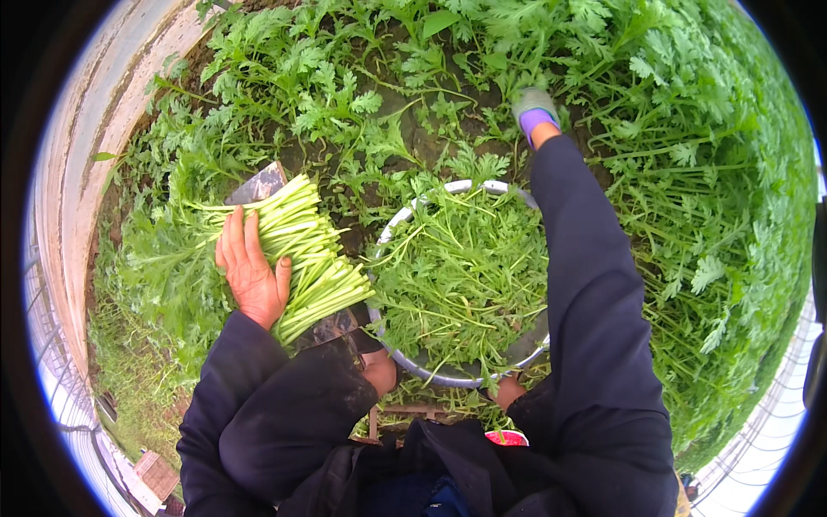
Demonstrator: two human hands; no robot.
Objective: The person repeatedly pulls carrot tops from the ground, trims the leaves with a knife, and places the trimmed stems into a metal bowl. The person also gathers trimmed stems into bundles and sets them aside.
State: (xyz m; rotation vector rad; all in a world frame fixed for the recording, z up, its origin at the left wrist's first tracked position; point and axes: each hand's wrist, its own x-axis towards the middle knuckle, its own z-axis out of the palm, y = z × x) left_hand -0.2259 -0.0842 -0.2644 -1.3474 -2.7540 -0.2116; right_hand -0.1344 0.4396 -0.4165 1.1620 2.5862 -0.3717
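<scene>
My bare left hand (pixel 253 268) lies on a thick stack of cut leafy greens (pixel 303 239), its thumb apart from the fingers. The pale stem ends are lined up to the right, while the lobed leaves spread out to the left. Under the stack, parts of a dark board or flat support (pixel 258 184) show. My right hand (pixel 535 108), in a grey glove with a purple cuff, reaches forward among the growing plants (pixel 646 116). Its fingers are blurred and partly hidden by leaves, so I cannot see whether they grip a stem.
A round, pale-rimmed tub (pixel 397 223) heaped with loose greens (pixel 459 278) stands between my legs. Taller plants crowd the right side. A pale path strip (pixel 84 161) curves along the left. Near my lap sits a red-and-white container (pixel 507 438); a brown box (pixel 156 475) is at lower left.
</scene>
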